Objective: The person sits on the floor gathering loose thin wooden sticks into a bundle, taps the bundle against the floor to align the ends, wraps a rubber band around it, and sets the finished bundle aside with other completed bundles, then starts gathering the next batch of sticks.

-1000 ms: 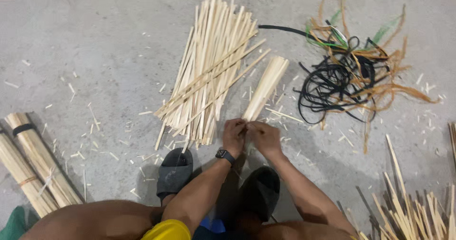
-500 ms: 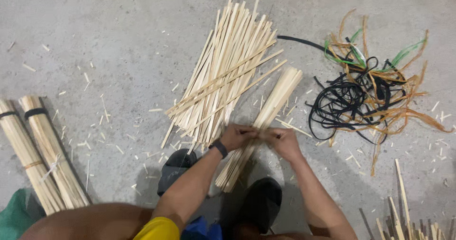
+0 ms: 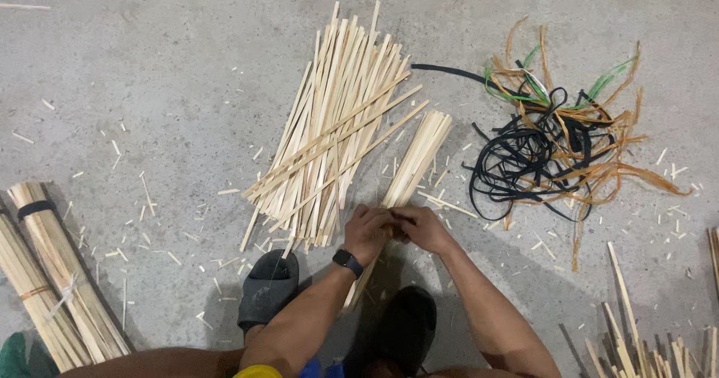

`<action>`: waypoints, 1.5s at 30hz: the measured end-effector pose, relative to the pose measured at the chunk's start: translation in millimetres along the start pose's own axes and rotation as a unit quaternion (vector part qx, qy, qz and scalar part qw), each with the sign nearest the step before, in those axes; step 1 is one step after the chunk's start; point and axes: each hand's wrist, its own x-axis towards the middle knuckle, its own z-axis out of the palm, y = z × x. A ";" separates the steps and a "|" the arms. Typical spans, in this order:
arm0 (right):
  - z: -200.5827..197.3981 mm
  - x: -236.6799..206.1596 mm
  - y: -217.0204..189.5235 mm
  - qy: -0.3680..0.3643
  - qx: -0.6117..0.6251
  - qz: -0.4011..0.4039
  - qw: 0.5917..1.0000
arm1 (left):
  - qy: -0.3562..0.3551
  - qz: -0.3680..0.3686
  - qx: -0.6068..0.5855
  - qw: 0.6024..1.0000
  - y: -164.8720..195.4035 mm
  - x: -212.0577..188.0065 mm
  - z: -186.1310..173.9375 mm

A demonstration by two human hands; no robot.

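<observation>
Gripping a slim bundle of pale wooden strips (image 3: 410,170), both hands (image 3: 395,230) close around its middle.

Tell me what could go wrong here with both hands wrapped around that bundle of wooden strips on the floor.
1. Both hands, left hand and right hand, close on the bundle of strips at one spot; its far end is unbound and could fan out.
2. The loose pile of strips lies right beside it, so strays might get mixed in.
3. The tangle of black and orange straps sits close; a strip end could snag it.
</observation>
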 end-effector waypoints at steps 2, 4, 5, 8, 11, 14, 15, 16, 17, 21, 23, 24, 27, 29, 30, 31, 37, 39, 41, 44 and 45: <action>-0.7 3.7 6.2 -0.004 0.026 0.018 1.000 | 0.007 0.002 -0.009 1.000 -0.1 -2.0 3.0; -1.5 5.2 11.8 -0.004 0.061 0.026 0.998 | 0.015 -0.002 -0.048 0.999 -3.2 -3.4 5.6; -1.4 4.9 13.7 0.001 0.063 0.002 0.998 | 0.019 -0.008 -0.082 0.996 -5.4 -4.3 6.3; 0.2 0.8 13.3 0.030 0.039 -0.034 0.998 | -0.003 -0.068 -0.104 0.992 -12.7 -5.0 8.5; 4.4 -7.2 1.3 0.075 -0.060 -0.034 0.995 | -0.045 -0.204 -0.184 0.960 -16.4 -5.9 11.9; 7.8 -16.6 -18.7 0.104 -0.186 -0.091 0.973 | -0.060 -0.313 -0.238 0.918 -16.6 -7.3 17.9; 7.9 -19.6 -25.5 0.108 -0.220 -0.097 0.965 | -0.062 -0.342 -0.243 0.906 -16.3 -8.3 20.1; 7.7 -21.7 -32.0 0.110 -0.254 -0.102 0.956 | -0.056 -0.304 -0.213 0.927 -16.9 -8.9 21.8; 8.3 -23.3 -37.7 0.093 -0.302 -0.096 0.944 | -0.050 -0.266 -0.184 0.945 -17.9 -9.7 23.2; 5.1 -22.8 -48.0 0.044 -0.466 -0.066 0.881 | -0.035 -0.201 -0.192 0.960 -28.6 -12.4 23.7; 2.3 -21.4 -42.6 0.027 -0.465 -0.052 0.883 | -0.047 -0.278 -0.251 0.926 -35.9 -14.0 21.7; 0.6 -21.1 -37.3 0.016 -0.428 -0.047 0.902 | -0.052 -0.317 -0.278 0.905 -38.2 -15.4 21.3; -0.1 -24.9 -13.6 0.027 -0.359 -0.070 0.930 | -0.003 -0.355 -0.279 0.892 -40.3 -19.7 23.5; 4.2 -29.3 4.0 0.067 -0.319 -0.136 0.936 | 0.036 -0.402 -0.279 0.872 -37.7 -21.0 26.1; 6.5 -31.2 12.1 0.100 -0.298 -0.188 0.931 | 0.057 -0.421 -0.280 0.861 -35.9 -21.3 26.9; 7.4 -31.2 18.1 0.133 -0.275 -0.240 0.922 | 0.056 -0.424 -0.311 0.849 -34.5 -19.5 27.0; 15.8 -18.6 29.5 0.142 -0.022 -0.246 0.958 | 0.020 -0.439 -0.417 0.796 -26.8 -15.4 16.3; 20.7 -11.9 29.6 0.056 0.212 -0.106 0.970 | 0.031 -0.425 -0.494 0.758 -27.5 -14.5 19.2; 25.7 -6.4 32.8 0.031 0.354 -0.026 0.934 | 0.045 -0.427 -0.512 0.744 -30.1 -14.0 28.0; 29.3 -1.0 43.5 0.090 0.348 -0.046 0.932 | 0.089 -0.475 -0.510 0.712 -35.6 -12.8 49.8; 29.3 -0.6 47.8 0.110 0.286 -0.079 0.949 | 0.106 -0.499 -0.502 0.698 -37.3 -13.6 55.4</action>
